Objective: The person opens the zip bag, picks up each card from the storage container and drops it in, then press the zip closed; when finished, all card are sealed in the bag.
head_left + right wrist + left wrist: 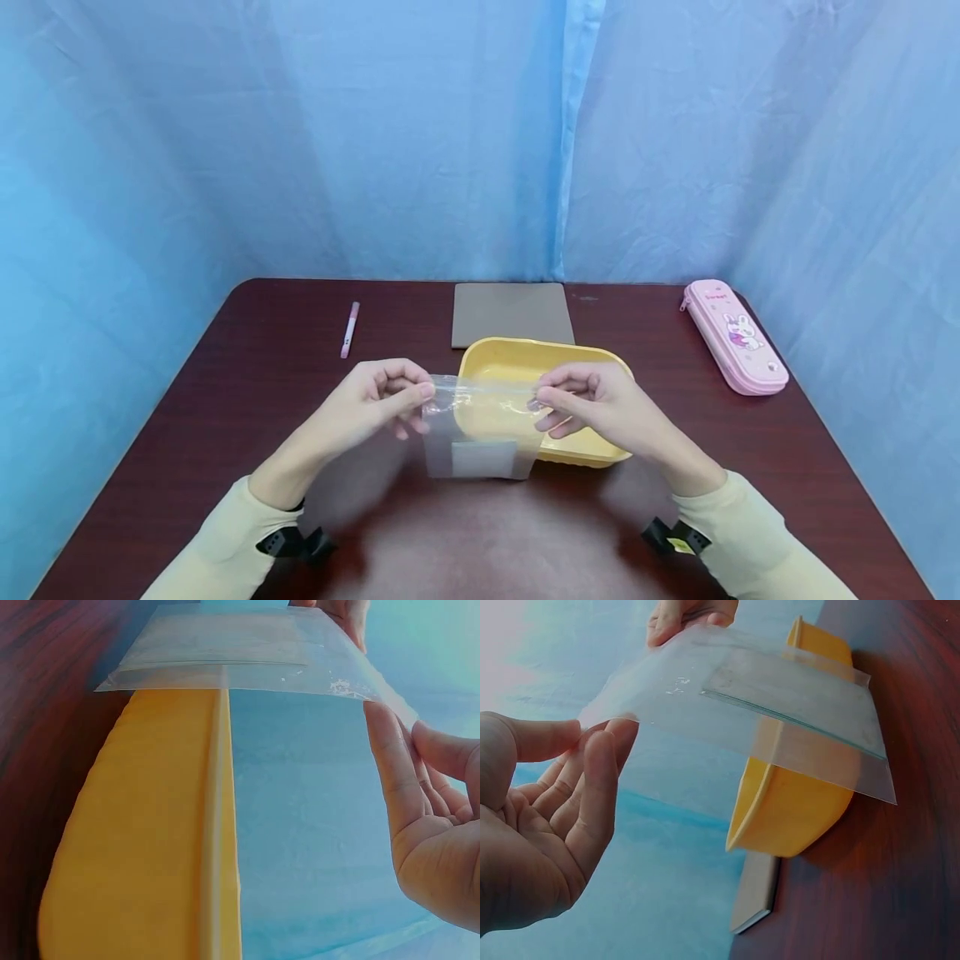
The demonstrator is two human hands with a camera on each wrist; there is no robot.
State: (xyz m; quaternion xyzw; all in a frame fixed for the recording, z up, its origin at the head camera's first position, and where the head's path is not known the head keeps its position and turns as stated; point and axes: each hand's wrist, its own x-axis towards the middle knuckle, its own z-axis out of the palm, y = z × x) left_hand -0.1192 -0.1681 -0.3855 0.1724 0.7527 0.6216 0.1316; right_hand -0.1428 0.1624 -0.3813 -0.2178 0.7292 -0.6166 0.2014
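A clear zip bag (483,408) is stretched between my two hands, its top edge level and its body hanging down. My left hand (382,396) pinches the upper left corner between thumb and fingers. At the opposite corner my right hand (588,402) does the same. Low inside the bag lies a thin, pale rectangular stack (795,697), perhaps paper or card; its kind cannot be told. Behind and partly under the bag stands a yellow plastic basket (585,452), seen through the film.
A grey flat notebook (513,312) lies behind the basket at the table's far edge. To the left is a pink-and-white pen (349,330). A pink pencil case (735,337) with a rabbit picture lies at the right edge. Blue curtains (420,142) surround the dark red table (247,383).
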